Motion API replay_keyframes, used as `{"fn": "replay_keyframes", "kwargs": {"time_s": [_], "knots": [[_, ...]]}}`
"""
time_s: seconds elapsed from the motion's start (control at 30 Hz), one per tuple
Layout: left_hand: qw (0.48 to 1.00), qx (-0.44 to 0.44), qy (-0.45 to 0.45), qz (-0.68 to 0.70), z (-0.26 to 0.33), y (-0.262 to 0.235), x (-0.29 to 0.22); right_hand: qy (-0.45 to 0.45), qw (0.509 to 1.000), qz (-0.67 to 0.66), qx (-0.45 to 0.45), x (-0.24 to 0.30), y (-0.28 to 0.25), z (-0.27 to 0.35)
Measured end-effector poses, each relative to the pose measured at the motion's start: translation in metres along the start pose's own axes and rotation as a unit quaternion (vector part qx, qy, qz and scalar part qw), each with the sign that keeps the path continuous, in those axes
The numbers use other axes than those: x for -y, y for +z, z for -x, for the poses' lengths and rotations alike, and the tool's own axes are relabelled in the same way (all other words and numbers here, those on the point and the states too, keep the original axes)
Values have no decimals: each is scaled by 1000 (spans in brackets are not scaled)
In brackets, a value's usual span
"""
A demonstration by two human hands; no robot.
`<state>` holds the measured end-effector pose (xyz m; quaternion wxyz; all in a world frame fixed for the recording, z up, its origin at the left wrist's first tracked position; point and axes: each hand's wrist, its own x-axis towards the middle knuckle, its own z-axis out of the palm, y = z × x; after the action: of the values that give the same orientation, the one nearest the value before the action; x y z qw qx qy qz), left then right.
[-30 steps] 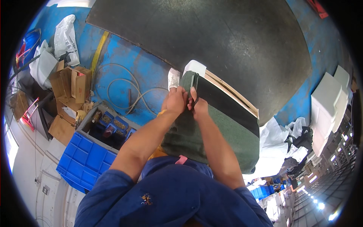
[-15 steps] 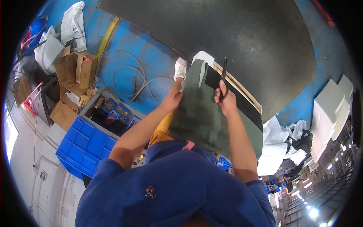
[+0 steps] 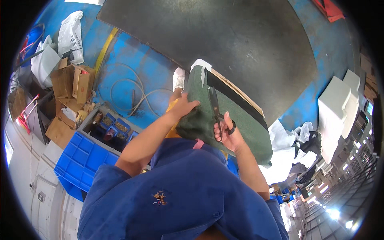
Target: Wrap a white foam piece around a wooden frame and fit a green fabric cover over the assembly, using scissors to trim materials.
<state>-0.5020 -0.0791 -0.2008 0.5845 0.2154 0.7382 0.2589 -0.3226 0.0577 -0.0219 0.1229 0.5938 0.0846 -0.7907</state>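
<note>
The right hand (image 3: 229, 134) gripped black scissors (image 3: 216, 112) over the green fabric (image 3: 244, 124); the left hand (image 3: 185, 107) pressed its left edge (no cut visible yet, seemingly early).

- Left hand (image 3: 185, 107) — palm down, fingers spread and pressed flat, forearm bare and stretched forward from a rolled blue sleeve.
- Right hand (image 3: 229, 134) — raised, fingers curled shut through handle loops, thumb up, forearm bare.
</note>
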Motion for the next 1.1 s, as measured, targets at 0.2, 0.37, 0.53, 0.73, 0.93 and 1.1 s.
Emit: {"fn": "replay_keyframes", "kwargs": {"time_s": [0.2, 0.37, 0.53, 0.73, 0.93, 1.1], "knots": [[997, -39, 36, -51, 4, 10, 15, 60, 998, 27, 5, 0, 14, 8], [999, -32, 6, 37, 9, 12, 23, 82, 996, 40, -20, -4, 19, 22], [991, 62, 14, 118, 22, 7, 19, 94, 994, 56, 2, -7, 22, 29], [1000, -9, 19, 9, 35, 8, 25, 109, 990, 81, -20, -22, 26, 31], [999, -14, 45, 12, 36, 9, 13, 99, 992, 78, -26, -32, 30, 28], [999, -41, -31, -14, 41, 8, -7, 44, 994, 70, -73, -50, 44, 8]]}}
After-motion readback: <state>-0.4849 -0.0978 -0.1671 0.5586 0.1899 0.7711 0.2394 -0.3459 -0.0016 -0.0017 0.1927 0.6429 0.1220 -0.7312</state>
